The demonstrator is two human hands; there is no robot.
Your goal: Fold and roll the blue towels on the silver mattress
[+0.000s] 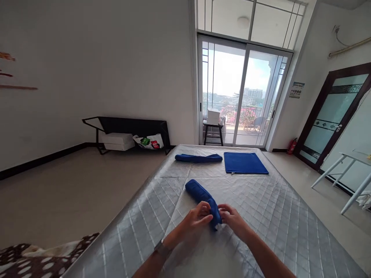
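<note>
A rolled blue cloth (198, 191) lies slantwise on the silver quilted mattress (249, 204), its near end between my hands. My left hand (199, 215), with a watch on the wrist, is at the roll's left side, fingers curled against it. On the other side, my right hand (230, 218) has its fingers bent round the near end. A small white tag shows at that end. Farther off lie a second long blue roll (198, 158) and, to its right, a flat blue square cloth (245, 163).
Against the left wall, a black frame (133, 125) holds white boxes (117, 141) and a printed bag (149, 141). A brown dotted blanket (55, 260) is at the lower left. A light stool (352, 158) stands at right, beyond the mattress edge.
</note>
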